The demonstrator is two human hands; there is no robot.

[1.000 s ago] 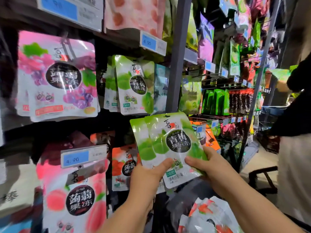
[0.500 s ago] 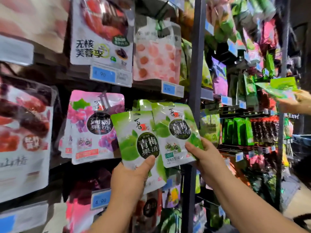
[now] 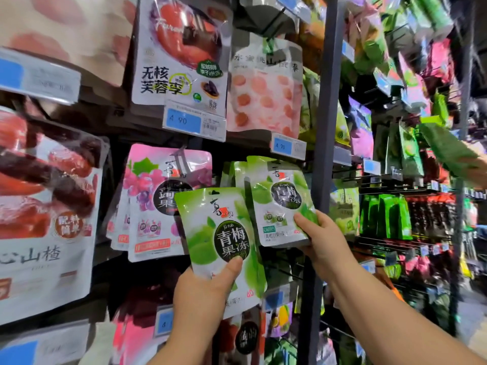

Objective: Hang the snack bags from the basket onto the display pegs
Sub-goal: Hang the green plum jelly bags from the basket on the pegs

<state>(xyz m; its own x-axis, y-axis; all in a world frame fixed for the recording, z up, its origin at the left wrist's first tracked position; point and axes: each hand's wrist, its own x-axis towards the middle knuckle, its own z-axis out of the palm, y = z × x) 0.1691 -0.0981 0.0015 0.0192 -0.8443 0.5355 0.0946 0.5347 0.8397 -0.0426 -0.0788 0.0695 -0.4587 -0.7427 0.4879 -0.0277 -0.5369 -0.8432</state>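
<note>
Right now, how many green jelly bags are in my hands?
2: the nearer bag in the left hand, low centre; the farther bag in the right hand, against hanging green bags that may hide more.

One cam, head-worn, wide-angle. Faces fwd at the rack post (image 3: 324,101), close up, frame tilted. Forearms enter from the bottom edge. Left hand (image 3: 203,291) w/ left bag (image 3: 221,233) low centre, right hand (image 3: 324,241) w/ right bag (image 3: 279,201) mid-frame. Aisle recedes at right.

The left hand (image 3: 203,291) holds a green bag (image 3: 221,243) mid-frame. The right hand (image 3: 322,238) holds another green bag (image 3: 282,204) beside it.
</note>
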